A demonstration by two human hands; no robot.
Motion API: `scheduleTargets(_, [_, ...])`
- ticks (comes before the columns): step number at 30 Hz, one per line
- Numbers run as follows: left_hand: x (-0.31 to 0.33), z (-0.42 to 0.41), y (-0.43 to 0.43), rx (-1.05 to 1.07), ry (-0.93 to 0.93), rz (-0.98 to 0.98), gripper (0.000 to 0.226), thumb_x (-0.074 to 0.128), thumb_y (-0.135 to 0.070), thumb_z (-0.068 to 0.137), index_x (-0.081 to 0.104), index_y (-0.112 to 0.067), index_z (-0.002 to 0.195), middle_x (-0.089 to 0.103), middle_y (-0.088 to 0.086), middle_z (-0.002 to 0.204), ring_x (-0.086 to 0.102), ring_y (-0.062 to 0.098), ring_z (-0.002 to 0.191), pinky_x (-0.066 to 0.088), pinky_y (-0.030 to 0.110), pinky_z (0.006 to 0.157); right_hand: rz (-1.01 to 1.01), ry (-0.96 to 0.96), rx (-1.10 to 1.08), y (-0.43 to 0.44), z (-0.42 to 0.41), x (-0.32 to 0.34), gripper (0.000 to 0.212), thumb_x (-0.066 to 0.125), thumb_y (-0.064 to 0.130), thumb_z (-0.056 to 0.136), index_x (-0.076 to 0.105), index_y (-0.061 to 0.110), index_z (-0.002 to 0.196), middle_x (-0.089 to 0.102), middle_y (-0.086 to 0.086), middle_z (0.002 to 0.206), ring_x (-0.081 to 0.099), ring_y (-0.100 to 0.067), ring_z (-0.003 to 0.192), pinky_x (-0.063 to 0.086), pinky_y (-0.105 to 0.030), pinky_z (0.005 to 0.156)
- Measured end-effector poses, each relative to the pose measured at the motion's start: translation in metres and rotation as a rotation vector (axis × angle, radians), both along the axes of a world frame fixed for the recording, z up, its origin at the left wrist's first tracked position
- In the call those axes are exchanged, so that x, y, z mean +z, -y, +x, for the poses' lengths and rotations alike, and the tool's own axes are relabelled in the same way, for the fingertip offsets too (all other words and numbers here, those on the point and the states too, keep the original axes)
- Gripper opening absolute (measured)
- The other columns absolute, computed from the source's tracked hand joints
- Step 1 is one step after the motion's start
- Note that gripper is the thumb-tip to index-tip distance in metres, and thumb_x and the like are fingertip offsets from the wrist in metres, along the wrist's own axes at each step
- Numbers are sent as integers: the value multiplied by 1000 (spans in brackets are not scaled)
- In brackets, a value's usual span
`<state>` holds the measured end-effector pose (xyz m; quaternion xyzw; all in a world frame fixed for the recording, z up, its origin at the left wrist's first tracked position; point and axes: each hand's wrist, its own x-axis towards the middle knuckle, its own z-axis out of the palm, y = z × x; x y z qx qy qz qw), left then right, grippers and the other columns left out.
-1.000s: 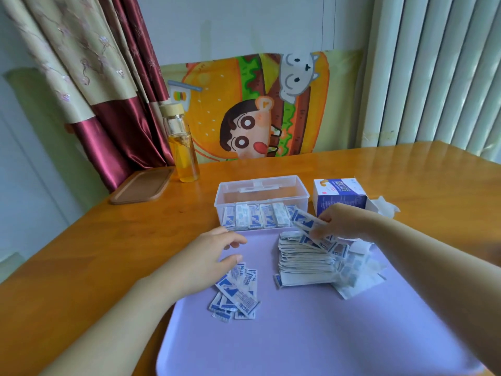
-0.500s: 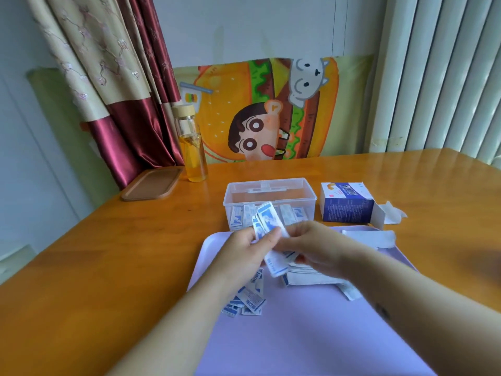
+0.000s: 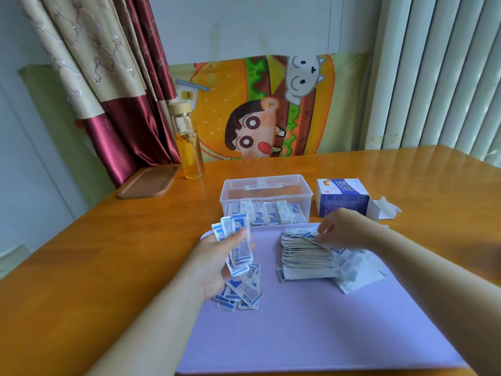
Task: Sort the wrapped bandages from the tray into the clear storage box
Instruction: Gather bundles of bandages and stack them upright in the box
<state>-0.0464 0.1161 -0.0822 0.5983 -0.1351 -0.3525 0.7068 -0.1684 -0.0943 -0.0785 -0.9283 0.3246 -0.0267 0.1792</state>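
Brown wood forms the small board (image 3: 147, 181) at the far left of the counter (image 3: 108, 253), with a bottle (image 3: 189, 147) of yellow liquid just beside it. Next comes the left hand (image 3: 217, 264), raised over the left edge of the lilac tray (image 3: 298, 335); its fingers (image 3: 238, 234) and thumb curl round a fanned bunch of wrapped bandages (image 3: 235, 240), held upright. Under that hand a loose heap (image 3: 242, 291) of more wrappers lies on the tray. Just past the tray's far edge stands the clear storage box (image 3: 267, 185), open-topped, with a row of bandages (image 3: 271, 213) on end along its near wall. Right of the heap sits a tall stack (image 3: 306, 256), and the right hand (image 3: 344, 229) rests on top of it, bent fingers pinching the uppermost wrappers. A blue and white carton (image 3: 343, 196) stands on the counter beyond that hand, flap open.
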Motion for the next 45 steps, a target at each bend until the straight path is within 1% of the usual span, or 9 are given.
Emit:
scheduleTargets(6, [1,14,-14,25,-145,-39,10,56,-14,91,63,-7,91,64,5,63,61,14,55,52,25,52,27,-74,-9,6,2,-8,40,70,40,79,63,19,113,64,0,105,60,-17,91,49,-26,74])
scheduleTargets(13, [-6,17,-20,23,-229,-33,10,51,-2,93,61,1,95,64,10,72,61,14,50,52,20,45,38,83,-14,11,5,-5,18,65,24,84,69,12,97,67,-4,87,59,-17,71,43,-20,52])
scheduleTargets(17, [-5,18,-19,-39,-252,-44,16,46,-4,95,61,2,99,69,13,75,69,18,59,56,24,50,39,232,186,-15,5,20,12,60,22,89,70,17,94,67,0,87,58,-15,74,42,-17,58])
scheduleTargets(21, [-3,21,-20,-36,-297,-59,19,46,-10,96,60,-1,103,71,12,78,65,16,57,55,24,51,105,49,591,-70,16,34,18,61,23,89,70,23,104,69,9,100,63,-11,88,47,-20,79])
scheduleTargets(24, [-2,27,-27,7,-266,-25,18,45,-14,98,59,-6,105,71,10,79,53,11,52,48,17,43,104,-91,715,-99,35,21,22,59,21,90,69,24,109,66,7,110,62,-15,94,47,-26,80])
scheduleTargets(31, [2,39,-47,56,-201,6,15,45,-15,98,55,-9,107,67,9,82,43,9,51,35,14,38,-348,-338,870,-113,67,16,67,54,5,89,30,35,143,29,-6,146,38,-26,128,44,-38,95])
scheduleTargets(33, [4,39,-48,61,-186,14,15,45,-14,98,54,-9,109,67,9,84,43,10,52,35,15,38,-522,-459,951,-120,71,17,70,58,11,89,24,36,144,21,-6,150,36,-27,130,44,-39,95])
scheduleTargets(38, [9,37,-46,54,-158,23,11,47,-14,98,54,-12,106,68,10,86,44,10,55,37,15,39,-720,-579,1038,-129,87,27,75,78,25,74,35,29,136,40,-7,136,47,-28,118,47,-39,87])
scheduleTargets(45, [7,39,-46,27,-166,41,17,48,-14,97,54,-11,112,68,10,89,43,9,52,37,15,38,-553,-720,892,-120,92,30,64,75,35,76,47,19,131,50,-4,127,49,-24,113,31,-29,69])
